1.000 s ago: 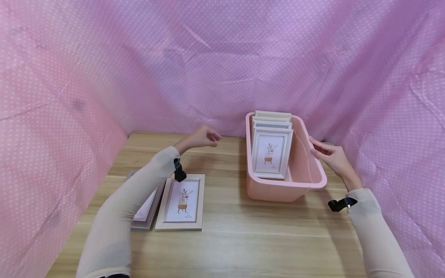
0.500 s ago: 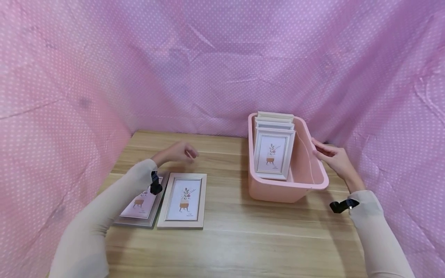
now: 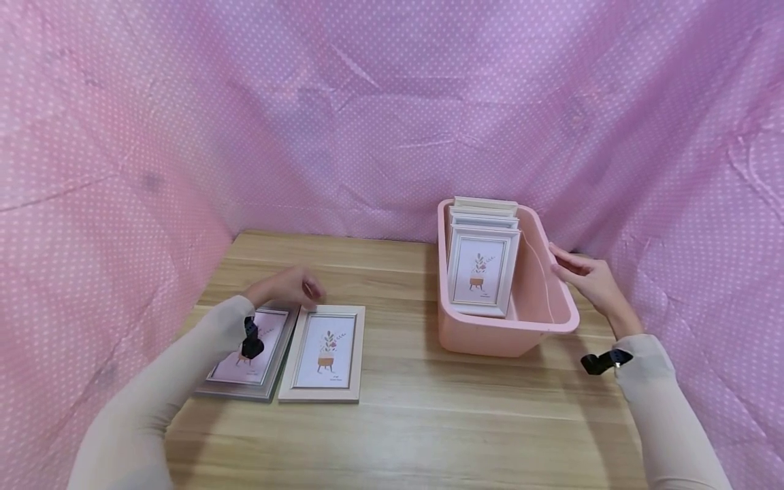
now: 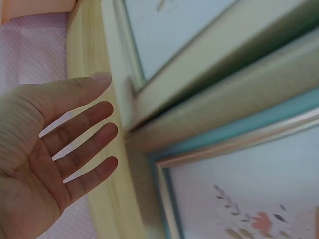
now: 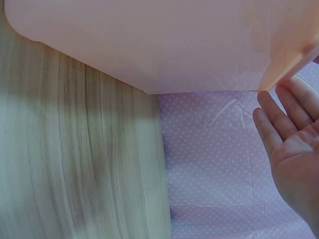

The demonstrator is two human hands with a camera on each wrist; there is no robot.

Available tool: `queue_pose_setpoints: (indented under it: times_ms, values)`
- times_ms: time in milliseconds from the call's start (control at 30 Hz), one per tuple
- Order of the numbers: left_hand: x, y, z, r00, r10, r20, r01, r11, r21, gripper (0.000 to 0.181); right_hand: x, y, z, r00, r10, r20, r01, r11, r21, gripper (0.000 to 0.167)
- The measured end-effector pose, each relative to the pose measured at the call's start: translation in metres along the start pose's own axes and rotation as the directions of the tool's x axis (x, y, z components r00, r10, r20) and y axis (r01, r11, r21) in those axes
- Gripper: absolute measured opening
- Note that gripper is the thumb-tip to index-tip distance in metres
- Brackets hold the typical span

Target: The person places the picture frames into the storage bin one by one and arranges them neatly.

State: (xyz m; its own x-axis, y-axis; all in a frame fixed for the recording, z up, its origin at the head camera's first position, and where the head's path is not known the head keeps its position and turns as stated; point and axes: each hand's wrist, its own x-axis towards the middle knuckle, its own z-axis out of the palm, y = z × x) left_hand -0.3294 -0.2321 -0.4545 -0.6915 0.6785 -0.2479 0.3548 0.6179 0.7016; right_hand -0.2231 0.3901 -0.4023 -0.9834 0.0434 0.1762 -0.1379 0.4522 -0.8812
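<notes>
My left hand [image 3: 294, 286] hovers at the top edge of a cream picture frame [image 3: 324, 354] lying flat on the table. In the left wrist view, the fingers are relaxed and spread from the thumb, holding nothing. Beside it lies a grey picture frame [image 3: 265, 361], partly hidden by my left forearm; a second layer seems to show under it. My right hand [image 3: 584, 279] grips the right rim of a pink plastic bin [image 3: 496, 337], its thumb mostly hidden in the right wrist view. Several pale picture frames [image 3: 480, 272] stand leaning one behind another along the bin's left side.
The wood-grain table [image 3: 429, 422] stretches between the flat frames and the bin, and in front of them. Pink polka-dot cloth [image 3: 392, 122] hangs behind and on both sides. Space inside the bin shows right of the standing frames.
My left hand has moved left and toward me, from the table near the bin to the top of the cream frame. The right hand stays on the bin's rim.
</notes>
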Motion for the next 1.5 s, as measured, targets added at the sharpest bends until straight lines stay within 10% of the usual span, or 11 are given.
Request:
queue_pose_setpoints:
  times_ms: [600,1500]
  values:
    - [0.001,-0.021,-0.002,0.999,-0.033,0.017,0.033,0.999,-0.006,0.029,0.0,-0.008,0.005,1.0,0.002,-0.009,-0.002,1.0,-0.02,0.044]
    - [0.005,-0.012,0.003,0.998,-0.039,-0.055,0.044,0.995,0.087,0.019,-0.001,-0.01,0.004,1.0,0.006,-0.012,-0.006,1.0,-0.02,0.043]
